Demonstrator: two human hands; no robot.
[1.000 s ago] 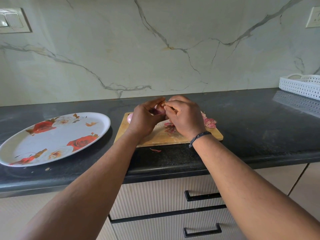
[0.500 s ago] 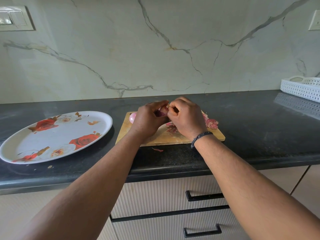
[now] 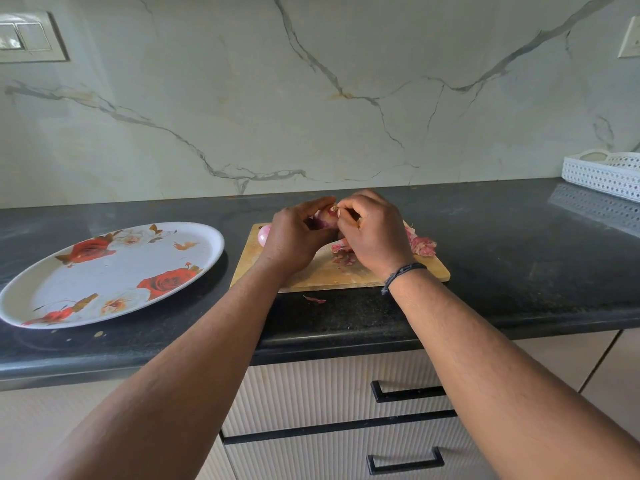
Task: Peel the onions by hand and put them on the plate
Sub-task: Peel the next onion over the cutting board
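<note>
My left hand [image 3: 296, 237] grips a small purple onion [image 3: 325, 218] above the wooden cutting board [image 3: 325, 275]. My right hand [image 3: 372, 233] pinches the onion's dry tip between thumb and finger. Most of that onion is hidden by my fingers. A second pink, peeled-looking onion [image 3: 263, 235] lies on the board's left end, partly behind my left hand. Loose pink skins [image 3: 422, 244] are piled on the board's right side. The white oval plate [image 3: 114, 292] with red roses lies to the left of the board and holds no onions.
A scrap of skin [image 3: 315, 299] lies on the black counter [image 3: 519, 258] just in front of the board. A white perforated basket [image 3: 606, 174] stands at the far right against the marble wall. Drawers with black handles are below the counter edge.
Both hands stay on the onion over the board, with only small finger movements at its tip. The camera has shifted slightly.
</note>
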